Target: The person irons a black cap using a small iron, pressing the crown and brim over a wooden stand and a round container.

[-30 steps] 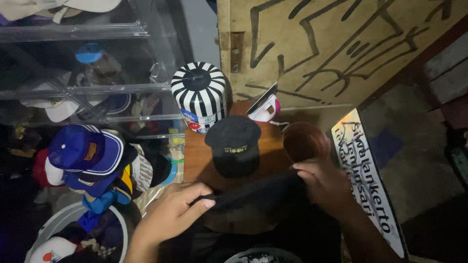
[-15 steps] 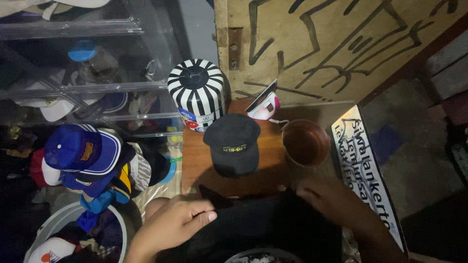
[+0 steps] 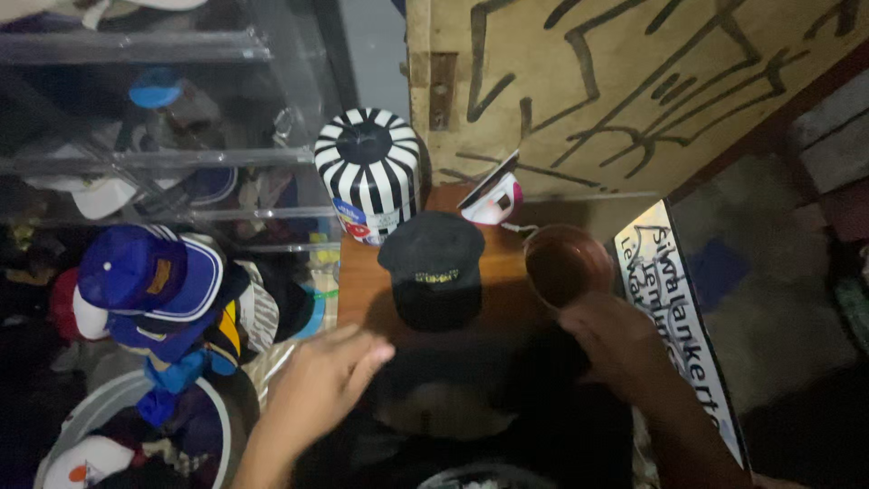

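Left hand (image 3: pixel 321 385) shifted left, right hand (image 3: pixel 615 349) nearer bowl (image 3: pixel 566 264), black cloth (image 3: pixel 480 398) lower

I'm in a cramped cap shop or storeroom: caps (image 3: pixel 145 290) heaped at my left, clear shelves (image 3: pixel 154 158) holding more, a black cap (image 3: pixel 434 267) on the small wooden table (image 3: pixel 362 290).

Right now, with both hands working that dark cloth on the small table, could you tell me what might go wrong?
The right hand is close beside the round brown bowl, so a pull on the dark cloth might knock it off the small wooden table. The black cap lies just past the left hand and could get dragged along. The scene is dim and blurred, so grips are hard to judge.
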